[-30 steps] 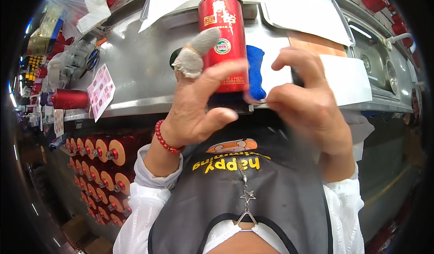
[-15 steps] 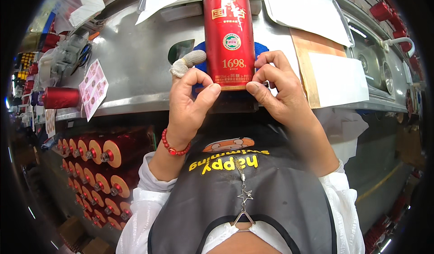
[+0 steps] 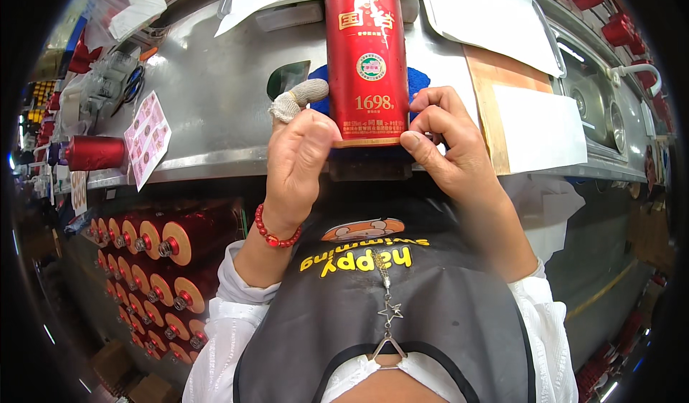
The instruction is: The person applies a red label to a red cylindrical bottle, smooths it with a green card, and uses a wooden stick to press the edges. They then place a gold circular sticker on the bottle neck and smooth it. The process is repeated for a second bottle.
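Note:
A red bottle (image 3: 369, 80) with gold print, a round green-and-white sticker and a gold-coloured rim at its base lies on a blue cloth (image 3: 418, 80), base toward me. My left hand (image 3: 305, 144) is closed at the bottle's lower left corner, thumb against the edge. A knitted fabric cot (image 3: 298, 101) covers one of its fingers, which points along the bottle's side. At the lower right corner my right hand (image 3: 445, 134) is closed, with the thumb on the edge and the fingers curled beside the bottle. Parts of both hands' fingertips are hidden.
A sheet of round pink stickers (image 3: 148, 139) hangs over the metal bench (image 3: 215, 109) edge, beside a red bottle (image 3: 95, 153). Scissors (image 3: 133, 85) lie farther back. White paper (image 3: 540, 127) rests on a wooden board at right. Several red bottles (image 3: 176, 249) are stacked at lower left.
My left thumb has turned in against the bottle's corner. The bottle has shifted slightly right, and my right hand stays at its corner.

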### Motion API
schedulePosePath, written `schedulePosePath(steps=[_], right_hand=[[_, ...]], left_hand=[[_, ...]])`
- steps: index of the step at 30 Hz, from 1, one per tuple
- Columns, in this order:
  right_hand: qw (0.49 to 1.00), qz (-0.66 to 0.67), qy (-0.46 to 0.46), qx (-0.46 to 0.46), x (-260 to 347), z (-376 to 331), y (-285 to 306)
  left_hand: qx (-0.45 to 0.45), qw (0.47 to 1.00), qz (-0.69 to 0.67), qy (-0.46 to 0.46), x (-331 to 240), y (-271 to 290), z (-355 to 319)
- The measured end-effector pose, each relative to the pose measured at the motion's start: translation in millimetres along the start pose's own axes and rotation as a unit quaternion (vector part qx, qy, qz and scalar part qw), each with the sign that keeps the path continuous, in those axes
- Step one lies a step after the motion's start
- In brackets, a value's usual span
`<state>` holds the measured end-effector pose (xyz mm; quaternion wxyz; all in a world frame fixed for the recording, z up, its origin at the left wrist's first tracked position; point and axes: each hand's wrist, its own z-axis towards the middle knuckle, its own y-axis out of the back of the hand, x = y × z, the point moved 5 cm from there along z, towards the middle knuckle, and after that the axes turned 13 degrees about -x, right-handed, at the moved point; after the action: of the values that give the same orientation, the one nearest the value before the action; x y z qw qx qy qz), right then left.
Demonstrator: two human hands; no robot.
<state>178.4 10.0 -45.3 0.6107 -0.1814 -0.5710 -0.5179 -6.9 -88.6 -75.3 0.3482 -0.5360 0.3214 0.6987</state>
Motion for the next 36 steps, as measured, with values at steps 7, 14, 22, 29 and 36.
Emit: schedulePosePath(steps=[7, 14, 22, 29, 36], right_hand=[[1.000, 0.015, -0.009, 0.001, 0.1, 0.5, -0.2], [1.000, 0.010, -0.002, -0.001, -2.7, -0.6, -0.3], [1.000, 0.020, 0.001, 0.006, -4.9, -0.4, -0.6], [0.997, 0.080, -0.013, 0.019, -12.9, -0.7, -0.7], [0.999, 0.042, -0.027, 0.010, -6.8, -0.3, -4.5]], left_hand=[[0.030, 0.997, 0.050, 0.055, 4.3, 0.9, -3.0], [0.033, 0.998, 0.055, 0.010, 3.8, 0.1, 0.7], [0.012, 0.998, 0.030, 0.054, 2.5, -1.7, 0.3], [0.023, 0.998, 0.049, 0.009, 4.7, -1.6, 0.6], [0.019, 0.997, 0.069, -0.032, 6.3, -2.0, 1.2]])
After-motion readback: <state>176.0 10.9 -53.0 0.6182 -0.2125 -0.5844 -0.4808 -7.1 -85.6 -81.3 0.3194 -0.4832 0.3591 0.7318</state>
